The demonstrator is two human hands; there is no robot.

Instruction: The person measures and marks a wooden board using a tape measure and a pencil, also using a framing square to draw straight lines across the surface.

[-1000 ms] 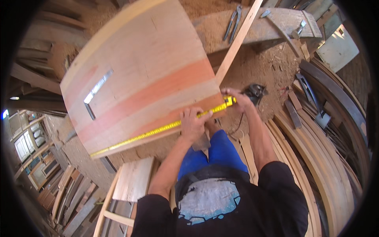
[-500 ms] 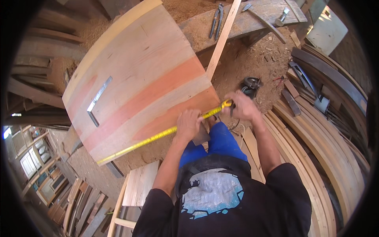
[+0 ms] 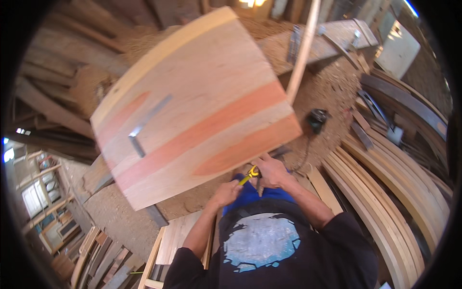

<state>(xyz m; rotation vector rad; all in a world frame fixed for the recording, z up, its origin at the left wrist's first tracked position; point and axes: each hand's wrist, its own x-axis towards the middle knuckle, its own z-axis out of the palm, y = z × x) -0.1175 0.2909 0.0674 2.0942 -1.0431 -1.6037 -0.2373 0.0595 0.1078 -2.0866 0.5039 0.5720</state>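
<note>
1. At the bottom centre of the frame is the person's dark shirt [image 3: 269, 250] with a pale blue print, and above it blue trousers [image 3: 255, 197].
2. The left hand [image 3: 226, 192] sits just above the trousers, left of centre. It looks curled shut, but what it grips, if anything, I cannot tell.
3. The right hand [image 3: 272, 171] is just right of it, fingers closed around a yellow tape measure [image 3: 251, 174], whose case shows between the two hands.
4. Both hands lie just below the lower edge of a big wood panel [image 3: 192, 111]. The panel fills the middle and upper left of the frame and shows pale and reddish bands running across it.
5. A metal square [image 3: 144, 126] lies on the panel's left part, its long blade pointing up and right.
6. Lower left, below the panel, a pale plank [image 3: 175, 236] and a stack of boards [image 3: 103, 262] lie near the sawdust floor [image 3: 120, 216].
7. At the right, curved wood strips [image 3: 385, 192] lie side by side, sweeping from centre right to lower right.
8. A small dark power tool [image 3: 317, 119] rests on the sawdust just right of the panel's lower right corner, with a cord [image 3: 303, 154] trailing down toward the right hand.
9. A pale lath [image 3: 303, 50] runs from the top of the frame down to the panel's right edge.
10. Upper right, a bench [image 3: 337, 36] carries pliers-like tools [image 3: 293, 43].
</note>
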